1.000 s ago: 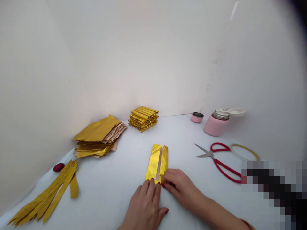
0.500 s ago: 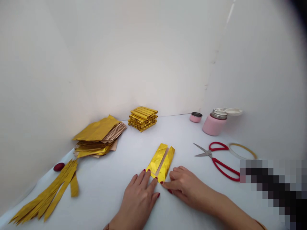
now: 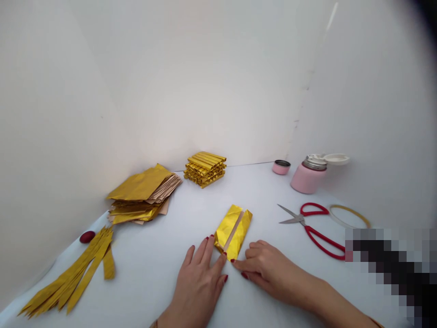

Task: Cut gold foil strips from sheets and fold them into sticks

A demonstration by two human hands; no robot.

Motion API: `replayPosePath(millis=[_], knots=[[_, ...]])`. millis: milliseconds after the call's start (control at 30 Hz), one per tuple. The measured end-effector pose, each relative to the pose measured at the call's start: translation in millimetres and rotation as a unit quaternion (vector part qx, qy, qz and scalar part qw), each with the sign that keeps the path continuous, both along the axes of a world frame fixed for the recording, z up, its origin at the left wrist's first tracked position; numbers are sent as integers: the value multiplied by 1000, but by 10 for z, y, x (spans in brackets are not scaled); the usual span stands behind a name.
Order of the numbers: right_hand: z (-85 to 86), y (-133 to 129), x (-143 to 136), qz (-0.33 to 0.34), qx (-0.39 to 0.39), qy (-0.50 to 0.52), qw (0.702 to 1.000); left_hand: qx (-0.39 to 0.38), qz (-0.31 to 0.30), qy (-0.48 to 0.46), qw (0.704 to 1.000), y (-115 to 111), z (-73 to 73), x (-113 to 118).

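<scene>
In the head view, the folded gold foil paper point(image 3: 225, 228) is lying aslant on the white table point(image 3: 146, 259), in front of the person, where both hands are reaching its near end. The left hand point(image 3: 196, 284) is resting palm down with fingers slightly spread, its fingertips touching the near left edge, apparently steadying the paper. The right hand point(image 3: 269, 269) is pointing its index finger at the near corner, seemingly pressing it flat; its thumb is sitting apart and its other fingers are curling inward, pinching nothing visible.

The open scissors point(image 3: 301, 219) are lying at the right, probably within easy reach. The flip lid of the pink bottle point(image 3: 307, 179) is standing open.

Counting: one folded paper, one pair of scissors, one bottle, one pink cap point(image 3: 281, 170), one thin ring point(image 3: 362, 216), one dark red oval object point(image 3: 87, 237), one stack of foil sheets point(image 3: 139, 184), one pile of rolled foil tubes point(image 3: 205, 166), and one bunch of foil strips point(image 3: 82, 269). Sheets, tubes and strips are overlapping too much for exact counts.
</scene>
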State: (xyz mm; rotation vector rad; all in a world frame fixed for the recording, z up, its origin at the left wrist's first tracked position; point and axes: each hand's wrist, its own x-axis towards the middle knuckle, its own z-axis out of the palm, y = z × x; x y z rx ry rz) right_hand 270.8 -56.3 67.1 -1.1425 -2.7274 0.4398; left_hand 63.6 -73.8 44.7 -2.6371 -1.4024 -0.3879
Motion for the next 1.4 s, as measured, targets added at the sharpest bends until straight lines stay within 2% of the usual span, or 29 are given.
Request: replayPosePath(millis=[200,367,500,600,833,1000,1133,1400], knots=[[-7,7,-6,1,-6,7,1000,37,-14,11,999,1,-64,13],[-18,1,-2,3,-3,4,1000,-3,-28,27,999,38,-87,-36],[-26,1,18,3,-4,9,1000,-42,-60,39,996,79,-36,-89],[-21,3,12,4,1,9,1000,-56,-58,37,996,112,-7,-99],[-32,-84,-139,8,41,10,999,-22,-49,27,998,146,-75,-70],[-55,-115,-159,4,23,19,1000,-16,-45,13,999,122,-113,-38],[-10,-81,-128,7,3,39,999,-25,-40,34,998,104,-108,-18],[49,-39,-105,2,-7,56,998,-1,-69,30,997,112,-68,-72]])
